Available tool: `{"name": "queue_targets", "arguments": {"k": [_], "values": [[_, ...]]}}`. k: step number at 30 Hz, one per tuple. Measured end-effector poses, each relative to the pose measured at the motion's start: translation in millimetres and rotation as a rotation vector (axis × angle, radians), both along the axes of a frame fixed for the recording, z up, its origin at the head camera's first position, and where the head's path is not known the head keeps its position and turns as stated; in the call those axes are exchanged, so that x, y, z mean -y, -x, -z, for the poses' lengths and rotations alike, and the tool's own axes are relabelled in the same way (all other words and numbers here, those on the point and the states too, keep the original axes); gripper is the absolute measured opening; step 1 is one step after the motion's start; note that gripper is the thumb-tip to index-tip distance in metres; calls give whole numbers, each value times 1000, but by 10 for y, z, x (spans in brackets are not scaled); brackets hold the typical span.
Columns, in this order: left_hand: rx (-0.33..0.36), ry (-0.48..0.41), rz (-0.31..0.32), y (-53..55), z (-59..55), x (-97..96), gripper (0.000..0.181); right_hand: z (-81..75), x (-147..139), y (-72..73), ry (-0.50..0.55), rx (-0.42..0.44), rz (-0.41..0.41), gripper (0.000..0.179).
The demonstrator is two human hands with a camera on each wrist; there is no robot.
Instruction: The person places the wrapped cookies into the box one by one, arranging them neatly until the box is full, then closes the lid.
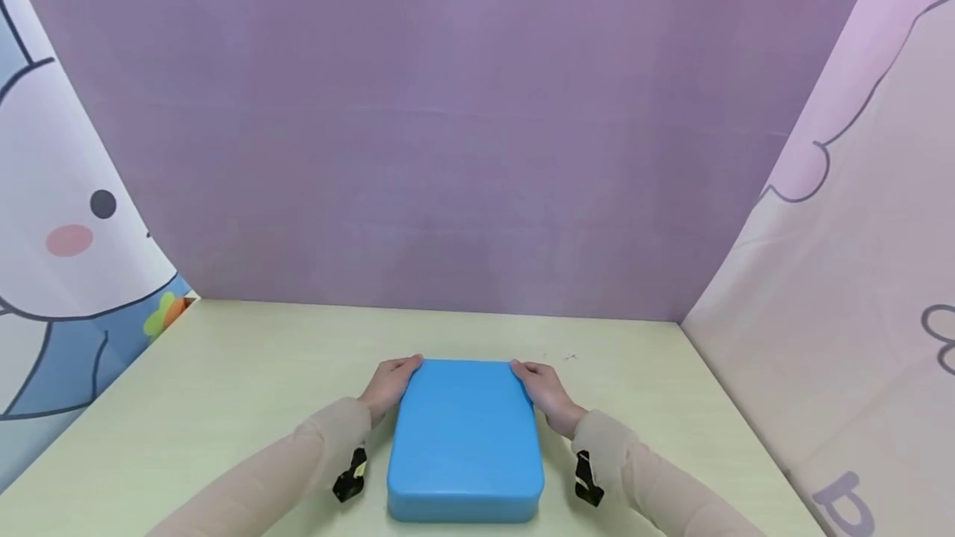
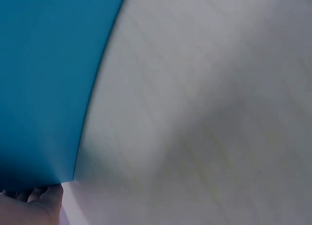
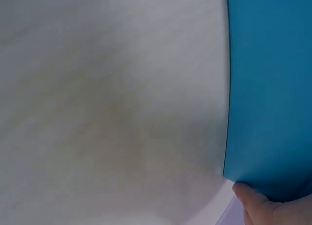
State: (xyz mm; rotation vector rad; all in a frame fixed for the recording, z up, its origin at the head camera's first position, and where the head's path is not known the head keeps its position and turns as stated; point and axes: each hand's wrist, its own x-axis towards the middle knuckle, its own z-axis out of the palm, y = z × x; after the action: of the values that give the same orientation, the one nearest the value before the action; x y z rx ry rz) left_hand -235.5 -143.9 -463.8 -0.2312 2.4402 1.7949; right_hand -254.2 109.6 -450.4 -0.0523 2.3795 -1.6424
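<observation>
A smooth, rounded blue plastic box (image 1: 466,437) lies flat on the pale table, its front side facing me. My left hand (image 1: 389,384) grips its far left corner, thumb near the top edge. At the far right corner my right hand (image 1: 548,392) holds it the same way. Most of the other fingers are hidden by the box in the head view. In the left wrist view the box's side (image 2: 48,88) fills the upper left, with the left hand (image 2: 31,208) at its end. The right wrist view has the right hand (image 3: 270,205) against the box's lower end (image 3: 268,112).
The pale wood-grain table (image 1: 261,388) spreads around the box. A purple cloth wall (image 1: 462,123) rises behind it. Printed cartoon panels stand at the left (image 1: 45,156) and right (image 1: 858,288). Small dark marks (image 1: 570,356) lie on the table beyond the right hand.
</observation>
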Motion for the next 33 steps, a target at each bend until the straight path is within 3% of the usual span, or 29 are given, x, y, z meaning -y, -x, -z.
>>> {"name": "queue_targets", "arguments": {"k": [17,33], "values": [[57,-88,-2,-22,-49,-1,52,13,-37,70,101,71,-27,56],[67,-101,-14,-23,-22,-12,54,3,-66,98,118,63,-28,34]]}}
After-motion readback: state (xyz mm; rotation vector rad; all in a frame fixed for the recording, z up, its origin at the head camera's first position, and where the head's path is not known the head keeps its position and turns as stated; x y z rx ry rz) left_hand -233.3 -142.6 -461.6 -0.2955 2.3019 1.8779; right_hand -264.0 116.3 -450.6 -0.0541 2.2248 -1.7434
